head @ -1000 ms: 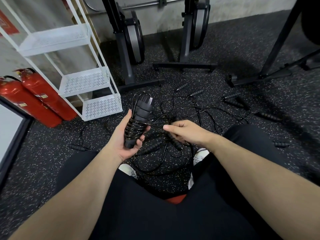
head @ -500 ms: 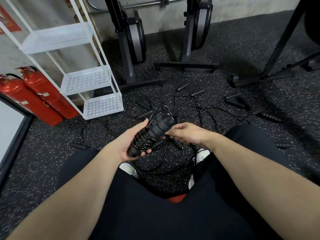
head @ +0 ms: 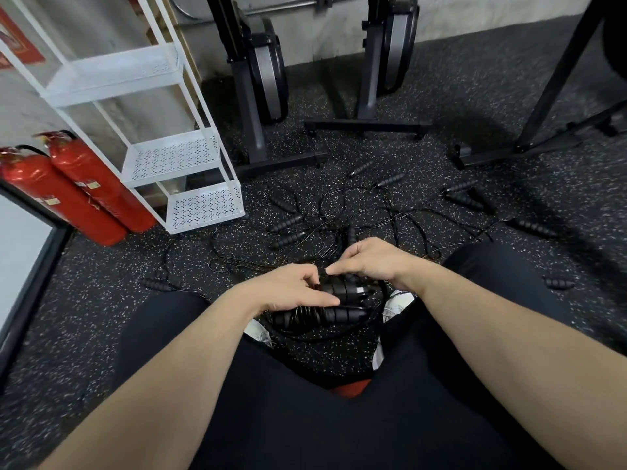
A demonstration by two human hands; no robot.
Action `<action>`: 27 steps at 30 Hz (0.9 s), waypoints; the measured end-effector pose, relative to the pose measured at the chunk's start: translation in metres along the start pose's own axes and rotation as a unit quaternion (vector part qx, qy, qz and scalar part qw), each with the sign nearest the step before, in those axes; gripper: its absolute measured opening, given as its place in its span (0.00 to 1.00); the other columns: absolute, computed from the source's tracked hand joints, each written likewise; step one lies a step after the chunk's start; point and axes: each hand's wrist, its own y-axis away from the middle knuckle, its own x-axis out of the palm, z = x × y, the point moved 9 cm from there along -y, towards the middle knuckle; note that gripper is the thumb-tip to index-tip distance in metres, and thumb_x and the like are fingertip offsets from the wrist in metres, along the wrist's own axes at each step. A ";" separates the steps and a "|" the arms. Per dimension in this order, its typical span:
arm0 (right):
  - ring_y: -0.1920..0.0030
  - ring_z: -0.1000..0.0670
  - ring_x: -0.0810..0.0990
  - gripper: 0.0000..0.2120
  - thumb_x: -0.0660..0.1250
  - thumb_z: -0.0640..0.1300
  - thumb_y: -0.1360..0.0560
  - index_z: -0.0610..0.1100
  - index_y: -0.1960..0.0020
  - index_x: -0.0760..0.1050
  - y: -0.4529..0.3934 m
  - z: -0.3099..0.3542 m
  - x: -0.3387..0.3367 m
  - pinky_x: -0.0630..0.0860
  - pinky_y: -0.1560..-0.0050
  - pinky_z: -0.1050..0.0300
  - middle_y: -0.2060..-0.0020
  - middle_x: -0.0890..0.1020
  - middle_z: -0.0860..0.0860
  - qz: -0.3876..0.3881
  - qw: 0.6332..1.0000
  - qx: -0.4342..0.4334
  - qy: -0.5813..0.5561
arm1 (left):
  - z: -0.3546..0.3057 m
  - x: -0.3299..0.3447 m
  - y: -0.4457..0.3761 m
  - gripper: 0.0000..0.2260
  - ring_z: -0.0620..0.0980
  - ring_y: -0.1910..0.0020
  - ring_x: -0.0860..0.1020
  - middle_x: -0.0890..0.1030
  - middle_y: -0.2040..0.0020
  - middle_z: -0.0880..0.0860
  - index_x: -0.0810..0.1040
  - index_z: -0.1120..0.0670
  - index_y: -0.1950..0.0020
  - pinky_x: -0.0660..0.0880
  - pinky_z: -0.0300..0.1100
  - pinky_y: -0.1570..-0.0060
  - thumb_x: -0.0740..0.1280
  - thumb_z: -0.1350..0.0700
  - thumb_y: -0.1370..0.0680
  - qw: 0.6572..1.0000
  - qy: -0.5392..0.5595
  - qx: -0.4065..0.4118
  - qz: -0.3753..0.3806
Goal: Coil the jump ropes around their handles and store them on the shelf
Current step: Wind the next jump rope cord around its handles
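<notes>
A pair of black jump-rope handles lies side by side and horizontal in front of my knees, with thin black cord wound round them. My left hand grips the pair from above, its palm turned down. My right hand pinches the cord just above the handles' right end. Several more black handles and a tangle of loose cord lie on the speckled floor beyond my hands. The white three-tier shelf stands at the left.
Two red fire extinguishers lean left of the shelf. Dark bases of exercise machines stand behind the ropes, another frame at the right. More handles lie scattered at the right. My black-clad legs fill the foreground.
My left hand has turned the wound handles from upright to horizontal and lowered them toward my knees. My right hand has moved in close and now pinches the cord at the handles.
</notes>
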 end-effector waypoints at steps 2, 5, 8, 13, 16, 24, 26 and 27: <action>0.67 0.57 0.79 0.11 0.81 0.51 0.32 0.44 0.58 0.86 0.001 0.003 0.003 0.74 0.64 0.64 0.70 0.82 0.56 -0.009 1.000 -0.010 0.005 | -0.002 0.001 -0.001 0.24 0.43 0.61 0.74 0.78 0.55 0.46 0.75 0.49 0.41 0.68 0.40 0.63 0.76 0.37 0.28 0.999 -0.049 -0.010 -0.018; 0.66 0.57 0.79 0.10 0.81 0.50 0.31 0.43 0.58 0.86 0.001 0.006 0.005 0.74 0.65 0.65 0.68 0.84 0.55 -0.038 0.999 -0.029 0.021 | -0.006 0.002 -0.003 0.36 0.45 0.39 0.75 0.75 0.33 0.47 0.67 0.45 0.22 0.71 0.37 0.46 0.76 0.40 0.27 0.999 -0.039 0.007 -0.032; 0.64 0.58 0.80 0.09 0.79 0.52 0.30 0.46 0.58 0.87 0.001 0.010 0.009 0.75 0.62 0.63 0.65 0.85 0.54 -0.044 0.996 -0.050 0.065 | -0.006 0.003 -0.008 0.20 0.45 0.44 0.79 0.82 0.42 0.41 0.79 0.40 0.37 0.73 0.39 0.49 0.75 0.37 0.27 0.997 -0.075 0.021 -0.026; 0.65 0.57 0.80 0.07 0.73 0.53 0.23 0.50 0.54 0.86 0.004 0.017 0.032 0.76 0.62 0.65 0.64 0.85 0.56 0.003 0.978 -0.082 0.193 | 0.012 0.005 -0.016 0.14 0.46 0.58 0.79 0.80 0.59 0.44 0.75 0.42 0.58 0.76 0.44 0.58 0.72 0.35 0.27 0.987 -0.149 -0.007 -0.058; 0.51 0.49 0.84 0.10 0.67 0.50 0.19 0.51 0.41 0.84 0.004 0.022 0.043 0.79 0.45 0.52 0.50 0.86 0.53 0.016 0.968 -0.116 0.222 | 0.018 -0.004 -0.013 0.15 0.47 0.57 0.80 0.80 0.56 0.46 0.73 0.46 0.50 0.76 0.45 0.59 0.68 0.36 0.23 0.979 -0.164 -0.034 -0.117; 0.75 0.58 0.69 0.13 0.60 0.58 0.17 0.50 0.41 0.73 0.005 0.021 0.030 0.64 0.72 0.61 0.68 0.75 0.56 -0.034 0.990 -0.042 0.132 | 0.024 -0.026 -0.010 0.17 0.48 0.57 0.80 0.81 0.53 0.50 0.69 0.53 0.42 0.77 0.47 0.56 0.66 0.42 0.19 0.965 0.054 -0.050 -0.252; 0.76 0.57 0.67 0.18 0.58 0.61 0.17 0.48 0.51 0.77 0.007 0.019 0.027 0.64 0.71 0.59 0.74 0.72 0.57 -0.031 0.990 -0.031 0.135 | 0.026 -0.029 -0.007 0.17 0.48 0.55 0.80 0.81 0.51 0.51 0.70 0.53 0.41 0.76 0.46 0.58 0.69 0.44 0.21 0.952 0.130 -0.046 -0.275; 0.77 0.56 0.66 0.19 0.58 0.61 0.17 0.48 0.56 0.77 0.008 0.019 0.026 0.64 0.70 0.58 0.76 0.70 0.57 -0.027 0.992 -0.037 0.120 | 0.026 -0.030 -0.007 0.17 0.48 0.54 0.80 0.82 0.50 0.52 0.71 0.53 0.42 0.76 0.46 0.58 0.70 0.44 0.22 0.945 0.163 -0.040 -0.282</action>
